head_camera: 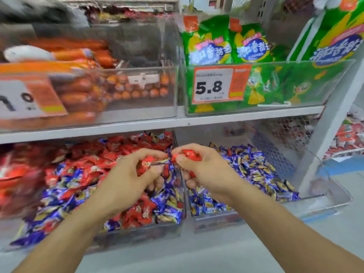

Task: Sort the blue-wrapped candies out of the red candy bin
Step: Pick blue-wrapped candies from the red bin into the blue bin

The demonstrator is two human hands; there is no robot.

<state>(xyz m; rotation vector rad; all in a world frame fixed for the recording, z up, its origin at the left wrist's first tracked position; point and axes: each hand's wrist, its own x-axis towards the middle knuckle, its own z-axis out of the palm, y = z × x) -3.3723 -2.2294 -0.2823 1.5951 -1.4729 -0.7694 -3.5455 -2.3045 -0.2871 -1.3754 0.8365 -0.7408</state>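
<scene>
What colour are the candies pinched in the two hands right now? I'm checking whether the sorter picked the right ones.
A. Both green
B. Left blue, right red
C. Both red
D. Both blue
C: the left hand pinches a red-wrapped candy and the right hand pinches another red candy, held over the divider between the two bins.

Glossy candy wrappers (clear plastic bin)

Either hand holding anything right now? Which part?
Both. Left hand pinches a red candy; right hand pinches another red candy. Exact hold points are unclear.
</scene>
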